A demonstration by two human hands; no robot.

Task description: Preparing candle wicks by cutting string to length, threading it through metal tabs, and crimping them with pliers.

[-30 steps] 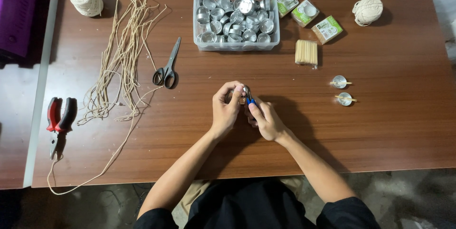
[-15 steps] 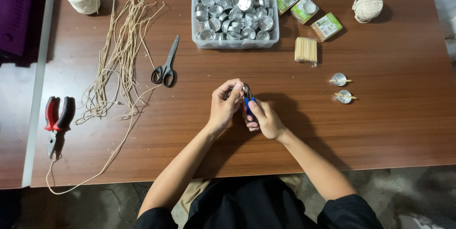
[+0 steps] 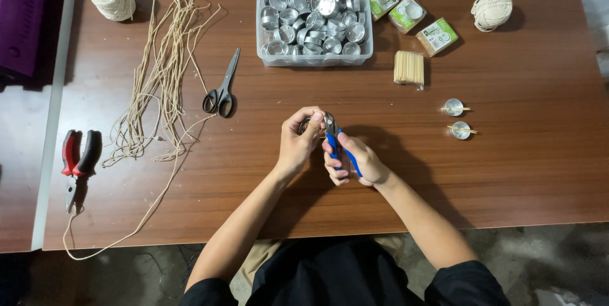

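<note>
Head view: the left hand has its fingers curled tight round a small metal cup, pinched at the fingertips. The right hand is wrapped shut on blue-handled pliers, whose nose sits just beside the left fingertips, at the cup. Scissors lie off beyond the left fingers, and a tub of cups sits well beyond both hands.
</note>
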